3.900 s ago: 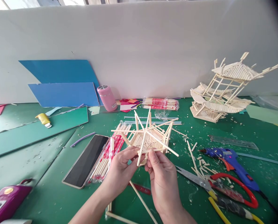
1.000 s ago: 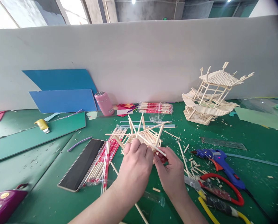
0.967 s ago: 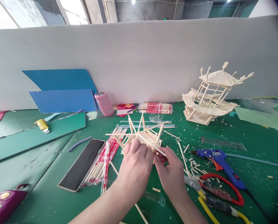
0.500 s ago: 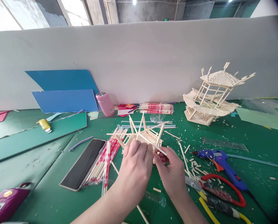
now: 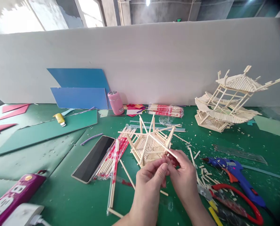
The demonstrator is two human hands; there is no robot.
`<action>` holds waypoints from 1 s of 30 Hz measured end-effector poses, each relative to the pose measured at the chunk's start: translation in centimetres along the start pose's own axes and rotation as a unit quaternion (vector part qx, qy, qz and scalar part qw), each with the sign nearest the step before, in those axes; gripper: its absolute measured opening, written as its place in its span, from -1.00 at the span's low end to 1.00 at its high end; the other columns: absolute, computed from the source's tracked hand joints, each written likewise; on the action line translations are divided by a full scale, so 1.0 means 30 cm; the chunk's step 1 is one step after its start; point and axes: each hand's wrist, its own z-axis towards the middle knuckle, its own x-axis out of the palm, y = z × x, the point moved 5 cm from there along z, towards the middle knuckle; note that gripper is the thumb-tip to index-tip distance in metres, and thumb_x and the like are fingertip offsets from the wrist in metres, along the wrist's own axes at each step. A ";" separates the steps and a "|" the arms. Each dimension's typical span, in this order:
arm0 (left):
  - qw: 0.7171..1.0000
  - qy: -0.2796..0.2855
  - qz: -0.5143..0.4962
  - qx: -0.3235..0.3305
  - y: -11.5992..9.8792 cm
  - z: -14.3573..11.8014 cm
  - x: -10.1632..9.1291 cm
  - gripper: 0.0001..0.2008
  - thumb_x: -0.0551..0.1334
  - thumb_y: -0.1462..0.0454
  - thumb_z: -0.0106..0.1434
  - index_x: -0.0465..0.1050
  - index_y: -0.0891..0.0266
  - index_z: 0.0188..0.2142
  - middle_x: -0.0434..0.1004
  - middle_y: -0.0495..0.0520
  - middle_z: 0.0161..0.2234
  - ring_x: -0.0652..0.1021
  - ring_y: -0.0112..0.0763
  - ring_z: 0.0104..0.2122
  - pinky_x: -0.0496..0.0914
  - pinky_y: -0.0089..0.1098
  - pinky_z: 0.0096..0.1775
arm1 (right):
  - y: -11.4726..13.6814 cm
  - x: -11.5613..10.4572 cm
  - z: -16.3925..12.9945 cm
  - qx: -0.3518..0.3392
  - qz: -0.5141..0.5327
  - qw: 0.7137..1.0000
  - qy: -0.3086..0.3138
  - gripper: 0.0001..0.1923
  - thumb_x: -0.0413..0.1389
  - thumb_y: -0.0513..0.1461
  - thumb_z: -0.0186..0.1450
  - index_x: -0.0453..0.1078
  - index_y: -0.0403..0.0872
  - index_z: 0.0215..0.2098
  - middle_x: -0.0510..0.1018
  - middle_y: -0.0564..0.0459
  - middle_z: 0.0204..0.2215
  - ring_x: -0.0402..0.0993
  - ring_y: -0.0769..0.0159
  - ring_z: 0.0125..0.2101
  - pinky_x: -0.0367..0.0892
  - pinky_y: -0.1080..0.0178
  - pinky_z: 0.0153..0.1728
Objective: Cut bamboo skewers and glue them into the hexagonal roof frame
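A small six-sided model of wooden sticks [image 5: 151, 146] stands on the green table, with upright posts and long sticks crossing over a patterned floor. My right hand [image 5: 183, 172] is closed at its near right corner, fingers around a post there, with one long stick end lying over them. Against those fingertips, my left hand [image 5: 149, 183] is closed in a pinch; anything between its thumb and fingers is hidden. To the left lie red-and-white plastic packs of sticks [image 5: 109, 157] and a black phone [image 5: 94, 159].
A blue glue gun [image 5: 234, 172], red-handled pliers [image 5: 241, 197] and stick offcuts lie at right. A taller stick pavilion [image 5: 227, 103] stands behind them. A pink canister [image 5: 115, 103] and blue boards [image 5: 80, 98] are at the back; a purple power strip [image 5: 15, 194] is near left.
My left hand has drawn back from over the model and turned, thumb now showing, its fingertips meeting the right hand's. The view has swung left, so the scene appears shifted right.
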 end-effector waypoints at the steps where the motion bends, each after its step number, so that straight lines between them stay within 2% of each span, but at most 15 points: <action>1: 0.999 -0.006 -0.038 -0.009 -0.002 0.006 0.009 -0.83 0.33 0.27 0.03 0.57 0.29 -0.35 0.37 -0.05 -0.63 0.25 -0.61 -0.64 0.19 -0.57 -0.54 | 0.000 -0.001 0.000 -0.003 0.002 1.000 -0.001 -0.79 0.02 -0.16 0.25 0.41 -0.08 -0.25 0.44 0.04 -0.43 0.37 0.36 -0.51 0.32 0.29 -0.49; 4: 0.995 -0.002 -0.099 -0.030 -0.008 0.015 0.034 -0.81 0.35 0.28 0.00 0.56 0.31 -0.35 0.36 -0.06 -0.64 0.23 -0.63 -0.64 0.18 -0.58 -0.52 | 0.000 -0.004 0.000 -0.008 0.006 1.000 -0.006 -0.79 0.03 -0.15 0.24 0.41 -0.07 -0.23 0.45 0.04 -0.42 0.39 0.34 -0.49 0.33 0.29 -0.49; 8: 0.992 0.000 -0.125 -0.017 -0.010 0.026 0.044 -0.86 0.33 0.28 0.04 0.52 0.35 -0.42 0.33 -0.07 -0.65 0.21 -0.62 -0.65 0.17 -0.57 -0.53 | 0.003 -0.004 0.000 -0.009 0.000 1.000 -0.012 -0.83 0.05 -0.19 0.23 0.42 -0.08 -0.27 0.45 0.04 -0.43 0.40 0.34 -0.46 0.33 0.30 -0.46; 14: 0.993 -0.027 -0.115 0.014 -0.016 0.054 0.031 -0.84 0.32 0.27 0.06 0.47 0.37 -0.50 0.37 -0.03 -0.61 0.25 -0.60 -0.63 0.22 -0.53 -0.48 | 0.002 0.002 0.001 -0.019 0.003 1.000 -0.007 -0.86 0.06 -0.24 0.23 0.42 -0.07 -0.26 0.44 0.06 -0.44 0.38 0.36 -0.48 0.32 0.32 -0.49; 18: 0.993 -0.021 -0.115 0.009 -0.020 0.062 0.035 -0.86 0.33 0.26 0.04 0.51 0.35 -0.45 0.35 -0.05 -0.62 0.25 -0.57 -0.62 0.23 -0.51 -0.47 | 0.000 0.005 0.002 -0.024 0.011 1.000 0.001 -0.83 0.04 -0.26 0.24 0.43 -0.04 -0.21 0.45 0.04 -0.39 0.42 0.34 -0.42 0.35 0.30 -0.43; 23: 0.996 -0.020 -0.084 0.014 -0.013 0.068 0.032 -0.81 0.36 0.22 -0.01 0.50 0.35 -0.56 0.34 -0.04 -0.64 0.21 -0.59 -0.62 0.14 -0.55 -0.54 | 0.004 0.003 0.002 -0.028 0.015 0.999 0.001 -0.83 0.05 -0.24 0.26 0.45 -0.02 -0.21 0.46 0.05 -0.40 0.43 0.35 -0.43 0.35 0.32 -0.45; 30: 0.997 -0.024 -0.074 0.018 0.016 0.080 0.020 -0.79 0.36 0.18 -0.02 0.50 0.32 -0.57 0.35 -0.03 -0.63 0.29 -0.53 -0.57 0.20 -0.52 -0.48 | 0.007 0.005 0.002 -0.035 0.016 0.999 -0.007 -0.83 0.06 -0.27 0.26 0.45 -0.02 -0.21 0.46 0.06 -0.39 0.43 0.36 -0.40 0.34 0.34 -0.40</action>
